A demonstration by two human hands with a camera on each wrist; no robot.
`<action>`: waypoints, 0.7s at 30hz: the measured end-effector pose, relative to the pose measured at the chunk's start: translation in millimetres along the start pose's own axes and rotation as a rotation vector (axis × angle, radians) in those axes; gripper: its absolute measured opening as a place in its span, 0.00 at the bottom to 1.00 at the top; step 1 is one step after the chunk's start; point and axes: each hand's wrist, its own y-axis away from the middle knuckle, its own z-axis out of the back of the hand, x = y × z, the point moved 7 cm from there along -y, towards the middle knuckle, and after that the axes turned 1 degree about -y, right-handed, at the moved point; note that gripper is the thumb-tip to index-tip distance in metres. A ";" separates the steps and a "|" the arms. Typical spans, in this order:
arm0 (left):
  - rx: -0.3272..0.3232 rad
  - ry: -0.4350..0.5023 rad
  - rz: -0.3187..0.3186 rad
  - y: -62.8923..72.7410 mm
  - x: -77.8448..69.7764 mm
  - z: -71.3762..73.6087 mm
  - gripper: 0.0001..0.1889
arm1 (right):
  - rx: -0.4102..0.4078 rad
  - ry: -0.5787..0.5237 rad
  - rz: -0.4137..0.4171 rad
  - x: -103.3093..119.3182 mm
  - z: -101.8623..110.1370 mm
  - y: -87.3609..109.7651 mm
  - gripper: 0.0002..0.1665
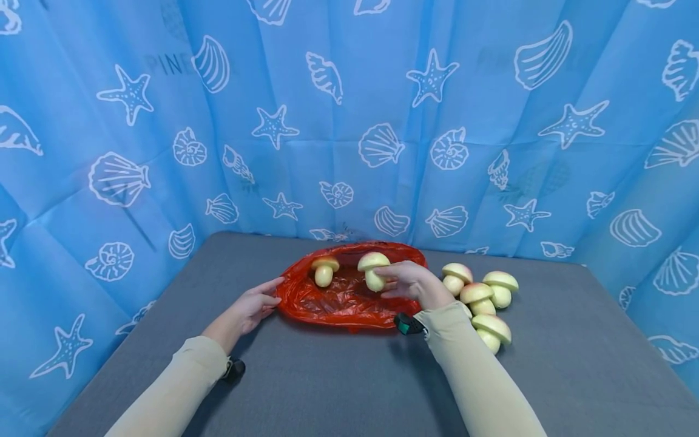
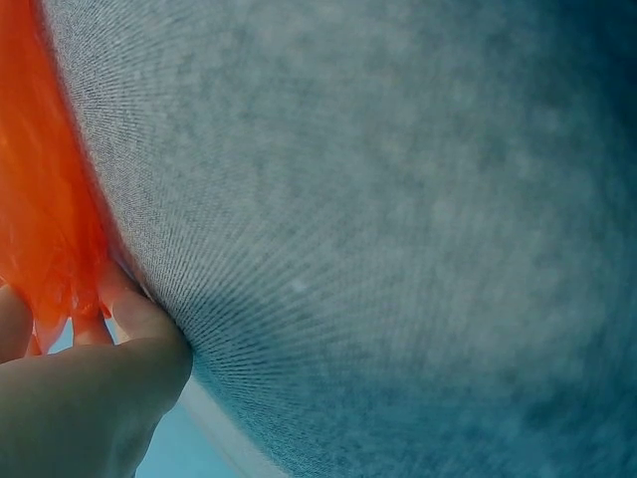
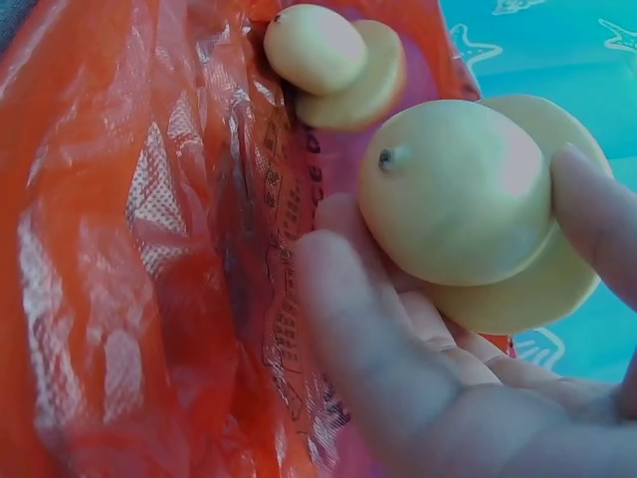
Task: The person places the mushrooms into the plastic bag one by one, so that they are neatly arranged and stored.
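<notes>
A red plastic bag lies on the table with its mouth spread wide. My left hand pinches the bag's left rim; the left wrist view shows thumb and fingers at the gathered film. Over the bag's mouth, my right hand holds a pale yellow toy mushroom by its side, cap up. The right wrist view shows the stem end of this held mushroom between thumb and fingers. Another toy mushroom sits inside the bag, toward its left back.
Several more toy mushrooms are clustered on the grey table, to the right of the bag and close beside my right forearm. A blue curtain with white shells and starfish hangs behind and along both sides.
</notes>
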 end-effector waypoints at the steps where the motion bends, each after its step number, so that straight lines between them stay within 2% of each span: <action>1: 0.003 0.000 -0.001 -0.1 -0.2 -0.1 0.31 | -0.011 0.000 -0.011 -0.7 0.3 -1.3 0.15; 6: 0.002 -0.001 -0.001 0.2 -0.8 0.2 0.31 | -0.066 0.011 -0.060 -4.3 1.1 -7.4 0.19; 16: -0.015 0.005 0.005 -1.2 1.5 0.7 0.31 | -0.111 -0.133 -0.100 -8.6 -8.7 -22.7 0.34; 21: -0.021 0.007 0.006 -1.1 1.2 0.9 0.31 | -0.188 -0.153 -0.080 -7.4 -8.4 -26.2 0.34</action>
